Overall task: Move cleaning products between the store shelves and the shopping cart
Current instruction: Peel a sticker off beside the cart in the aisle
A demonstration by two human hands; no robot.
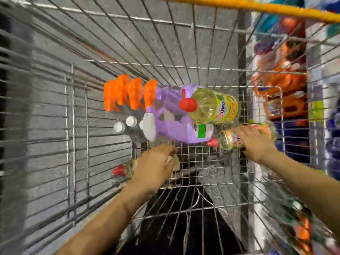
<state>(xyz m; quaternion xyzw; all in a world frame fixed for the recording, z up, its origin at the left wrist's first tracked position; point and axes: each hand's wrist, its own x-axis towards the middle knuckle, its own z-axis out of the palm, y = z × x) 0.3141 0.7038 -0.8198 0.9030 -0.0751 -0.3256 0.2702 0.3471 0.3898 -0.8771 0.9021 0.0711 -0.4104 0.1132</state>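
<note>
Left hand [153, 167] reached down into the shopping cart [77, 137], fingers curled round a small red-capped bottle [127, 169] that lay on its side, cap pointing away to the left. Right hand [256, 142] lay over an orange-labelled bottle [228, 139], also on its side. Its fingers were stretched across the label, but motion blur hid whether the thumb had closed beneath, so grip could not be told.

Just beyond both hands: purple detergent jugs [171, 115] with orange and white caps, lying flat. A cooking-oil bottle [213, 107] rested against them, just ahead of the right hand.

Judgement: one bottle per hand suggests a paired lift out towards the store shelves [283, 83], seen through the wire past the right hand. The bottles lying flat probably called for the overhand reach.
</note>
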